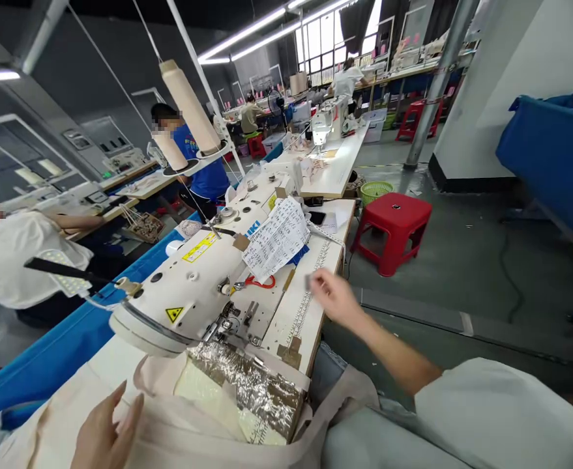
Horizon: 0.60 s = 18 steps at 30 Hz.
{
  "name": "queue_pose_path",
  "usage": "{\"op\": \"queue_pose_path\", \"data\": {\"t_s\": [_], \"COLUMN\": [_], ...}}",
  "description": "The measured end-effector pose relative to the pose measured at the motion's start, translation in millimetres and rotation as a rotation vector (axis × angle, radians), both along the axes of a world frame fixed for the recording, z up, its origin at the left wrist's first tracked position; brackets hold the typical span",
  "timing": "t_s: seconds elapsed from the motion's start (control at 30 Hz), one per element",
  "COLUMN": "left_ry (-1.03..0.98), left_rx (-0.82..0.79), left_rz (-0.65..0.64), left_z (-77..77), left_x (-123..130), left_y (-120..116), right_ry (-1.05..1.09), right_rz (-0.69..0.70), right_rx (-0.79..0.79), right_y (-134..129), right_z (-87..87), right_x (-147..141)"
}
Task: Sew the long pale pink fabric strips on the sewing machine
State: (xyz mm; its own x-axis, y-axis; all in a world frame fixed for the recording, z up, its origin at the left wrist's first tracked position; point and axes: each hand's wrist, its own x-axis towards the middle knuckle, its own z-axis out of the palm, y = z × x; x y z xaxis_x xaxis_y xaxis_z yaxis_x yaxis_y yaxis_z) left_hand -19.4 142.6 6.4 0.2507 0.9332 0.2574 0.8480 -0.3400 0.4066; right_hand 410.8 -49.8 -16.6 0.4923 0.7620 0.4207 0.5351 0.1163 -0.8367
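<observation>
At the far left, a person in a white top [27, 254] is seen from the side, partly crossed by a lamp [68, 277] with its lit panel turned outward. Lower down, the left hand [107, 433] is held over beige fabric [169, 433], its fingers spread and nothing gripped; whether the cloth is pressed by them cannot be told. The fabric is spread across the near end of the table [282, 326] and draped over its front edge. Farther back, a person in blue [193, 163] is partly hidden by a large thread cone [191, 104]. In the middle, a white sewing machine [203, 280] is set lengthwise, with a plate wrapped in brown tape [251, 384] placed beside its needle area. Red-handled scissors [261, 282] are laid behind the needle area, near a handwritten sheet [276, 241] propped against the machine. Ruler markings [302, 314] are carried along the table's right side. Just above them, a small grey piece [308, 282] is pinched in the closed fingers of the right hand [335, 296]. Beyond, a red stool [396, 215] is placed on the floor, and at the far right a blue cloth bin [550, 150] is seen.
</observation>
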Motion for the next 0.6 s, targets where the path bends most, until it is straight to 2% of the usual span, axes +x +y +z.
{"op": "queue_pose_path", "data": {"t_s": [0.07, 0.13, 0.2, 0.23, 0.27, 0.4, 0.5, 0.6], "left_ry": [-0.056, -0.096, -0.108, -0.104, -0.095, -0.117, -0.142, -0.138], "left_rx": [-0.080, -0.133, -0.083, -0.046, -0.016, 0.090, 0.081, 0.054], "left_rz": [-0.028, -0.157, -0.346, -0.445, -0.547, -0.796, -0.923, -0.995], "left_z": [3.5, 9.9, 16.5, 19.1, 21.0, 24.0, 26.6, 31.4], "left_x": [1.1, 15.5, 40.0, 53.9, 67.8, 110.7, 129.5, 146.4], "left_y": [-33.4, -70.4, -104.1, -117.9, -129.3, -153.8, -158.5, -159.5], "right_ry": [-0.128, -0.257, -0.298, -0.279, -0.267, -0.249, -0.300, -0.335], "right_rz": [-0.311, -0.509, -0.604, -0.605, -0.586, -0.533, -0.553, -0.588], "right_rx": [0.003, -0.132, -0.391, -0.551, -0.606, -0.725, -0.692, -0.619], "right_y": [-3.4, 4.6, 23.0, 34.1, 45.3, 79.5, 93.1, 98.4], "right_z": [9.5, 21.1, 33.2, 38.6, 43.4, 56.7, 65.6, 73.5], "right_x": [53.7, 106.5, 149.5, 165.8, 178.4, 201.2, 204.7, 207.8]}}
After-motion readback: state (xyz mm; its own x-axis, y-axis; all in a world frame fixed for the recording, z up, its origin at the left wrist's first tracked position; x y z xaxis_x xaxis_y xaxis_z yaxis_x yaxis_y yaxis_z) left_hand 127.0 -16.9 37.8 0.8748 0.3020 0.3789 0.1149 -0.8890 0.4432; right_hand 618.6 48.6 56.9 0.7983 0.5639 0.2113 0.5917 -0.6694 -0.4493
